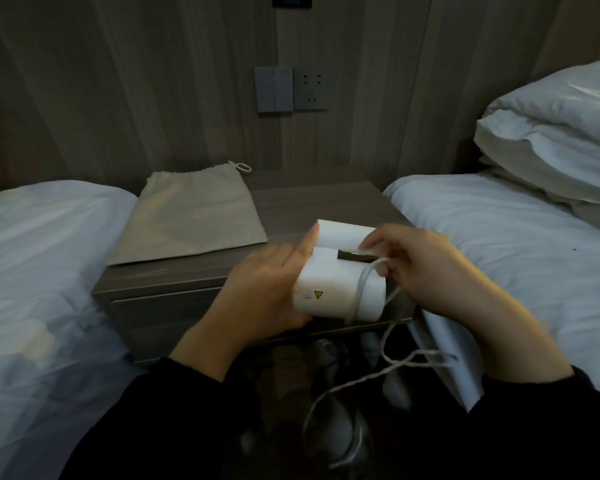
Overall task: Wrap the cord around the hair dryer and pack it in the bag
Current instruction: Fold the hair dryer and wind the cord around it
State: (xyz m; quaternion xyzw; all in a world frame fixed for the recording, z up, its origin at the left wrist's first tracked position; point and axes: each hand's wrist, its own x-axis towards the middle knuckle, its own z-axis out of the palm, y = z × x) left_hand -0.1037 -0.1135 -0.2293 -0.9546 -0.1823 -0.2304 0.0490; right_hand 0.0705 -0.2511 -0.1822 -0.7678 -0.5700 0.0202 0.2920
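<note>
Fingers (303,245) of the left hand (257,289) are cupping the left end of the white hair dryer (329,284). The index finger is pointing straight up along that end while the thumb is hooking underneath, so the hand is gripping the body from the side. Its forearm is reaching in from the lower left in a dark sleeve.

Right hand (430,271) is coming in from the right, wrist bent, with its fingertips (374,239) resting on the dryer's upper part and pinching the white cord (360,289) close to the body. That cord is crossing the dryer once on a slant, then hanging loose below the hands and looping down toward the floor.

Both hands are holding the dryer just above the front edge of the grey nightstand (326,199). One beige drawstring bag (187,220) is lying flat on the nightstand's left part, apart from the dryer.

Counting up: one dryer, one cord, one bag, two hands. A bed is standing on each side of the nightstand.
</note>
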